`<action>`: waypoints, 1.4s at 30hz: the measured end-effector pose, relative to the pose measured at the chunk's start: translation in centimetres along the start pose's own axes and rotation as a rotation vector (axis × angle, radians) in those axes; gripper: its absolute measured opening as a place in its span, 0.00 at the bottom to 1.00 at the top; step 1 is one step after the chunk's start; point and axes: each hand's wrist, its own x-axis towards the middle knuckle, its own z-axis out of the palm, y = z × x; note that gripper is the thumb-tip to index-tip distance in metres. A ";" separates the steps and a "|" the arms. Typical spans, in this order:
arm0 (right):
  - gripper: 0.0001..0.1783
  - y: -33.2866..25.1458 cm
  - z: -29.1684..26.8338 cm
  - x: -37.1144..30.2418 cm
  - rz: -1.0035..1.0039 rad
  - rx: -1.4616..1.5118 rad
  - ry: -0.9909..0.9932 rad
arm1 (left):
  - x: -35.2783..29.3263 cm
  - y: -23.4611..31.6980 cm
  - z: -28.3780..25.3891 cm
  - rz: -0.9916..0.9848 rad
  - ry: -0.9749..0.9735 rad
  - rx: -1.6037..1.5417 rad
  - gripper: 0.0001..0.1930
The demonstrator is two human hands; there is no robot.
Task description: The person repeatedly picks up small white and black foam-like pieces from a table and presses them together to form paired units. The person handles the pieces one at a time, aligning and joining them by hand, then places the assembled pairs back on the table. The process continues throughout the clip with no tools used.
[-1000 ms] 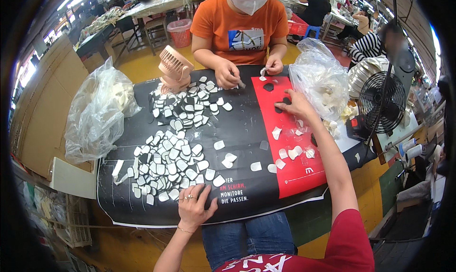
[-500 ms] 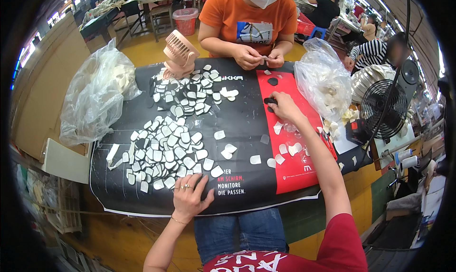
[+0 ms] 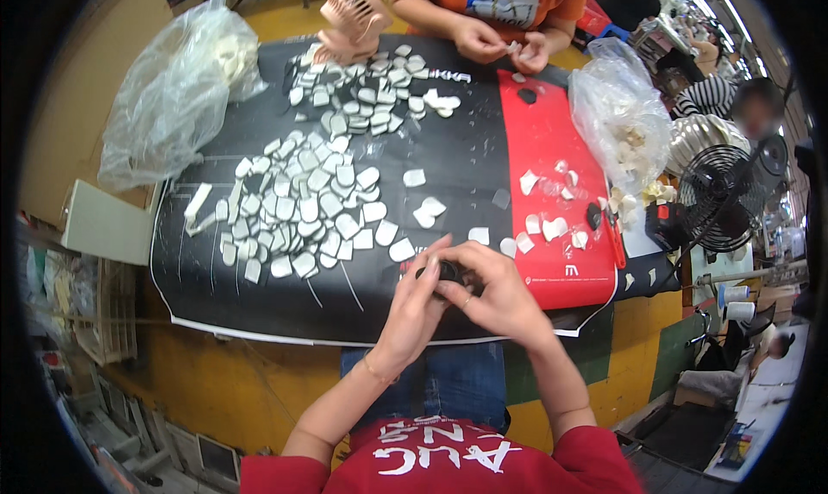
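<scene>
Close to the table's near edge, my left hand (image 3: 413,311) and my right hand (image 3: 504,294) meet, closed around small black pieces (image 3: 448,272). Fingers cover much of these pieces, so their number and exact kind cannot be made out. Beyond my left hand spreads a heap of small white, round-ended flat pieces (image 3: 309,209) with dark edges. A few loose white pieces (image 3: 429,211) lie between that heap and the red area.
A black and red mat (image 3: 466,162) covers the table. Farther back are a second heap (image 3: 366,93) and a pink fan (image 3: 354,15). Plastic bags (image 3: 172,106) flank the table, and a black fan (image 3: 720,196) stands right. Opposite, a co-worker's hands (image 3: 504,45) hold a small pale piece.
My right hand has come back from the red area to the near edge with black pieces. My left hand has left the heap's edge and joined it. The view has tilted downward.
</scene>
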 end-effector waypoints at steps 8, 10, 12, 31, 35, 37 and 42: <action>0.21 0.7 -1.2 -0.2 0.011 -0.017 0.228 | 2.5 0.3 -0.3 -0.201 -0.032 0.015 0.21; 0.16 1.2 -2.2 0.3 0.001 0.078 0.210 | 3.2 0.6 0.0 -0.160 -0.027 0.097 0.22; 0.13 1.7 -2.7 1.1 0.120 0.165 0.214 | 4.1 1.0 0.1 -0.141 -0.084 0.128 0.25; 0.18 4.0 -5.1 2.4 -0.022 -0.402 0.169 | 3.5 3.3 -0.5 0.014 -0.047 0.458 0.24; 0.22 3.4 -1.8 -1.5 0.021 -0.519 0.175 | 3.2 2.4 -0.6 0.218 -0.099 0.894 0.22; 0.22 3.9 -1.0 -1.9 0.002 -0.548 0.238 | 3.3 1.5 -0.2 0.407 -0.133 1.186 0.21; 0.17 5.3 -0.3 -3.0 -0.193 -0.786 0.300 | 2.7 0.5 -0.5 0.564 -0.220 1.668 0.25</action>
